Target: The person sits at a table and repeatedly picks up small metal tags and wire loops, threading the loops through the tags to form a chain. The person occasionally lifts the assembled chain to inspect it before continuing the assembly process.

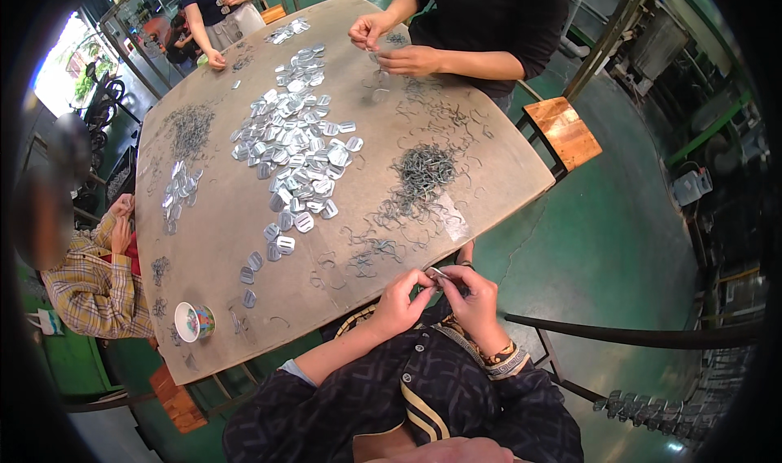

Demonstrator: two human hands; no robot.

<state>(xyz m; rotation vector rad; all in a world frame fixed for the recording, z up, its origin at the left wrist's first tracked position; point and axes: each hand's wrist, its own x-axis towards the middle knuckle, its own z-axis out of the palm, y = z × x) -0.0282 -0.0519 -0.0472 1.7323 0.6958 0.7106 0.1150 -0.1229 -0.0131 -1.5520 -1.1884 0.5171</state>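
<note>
Just off the near edge of the table, my left hand [401,302] and my right hand [474,298] meet, fingertips pinched together. Between them shows a small shiny metal piece [438,273], seen edge-on; the fingers cover most of it, so its full shape is hidden. Beyond my hands, a heap of thin curved wire pieces [423,175] lies on the tabletop, with loose ones scattered toward me. Left of that spreads a long pile of silver slotted plates [300,155], rounded at the corners, trailing down to a few single plates [248,276].
The brown table [244,333] also bears a paper cup [194,322] and another wire heap [191,131]. Across it, a person in black [489,23] handles small pieces; others stand far left and sit left in plaid [98,288]. A wooden stool [562,131] stands right.
</note>
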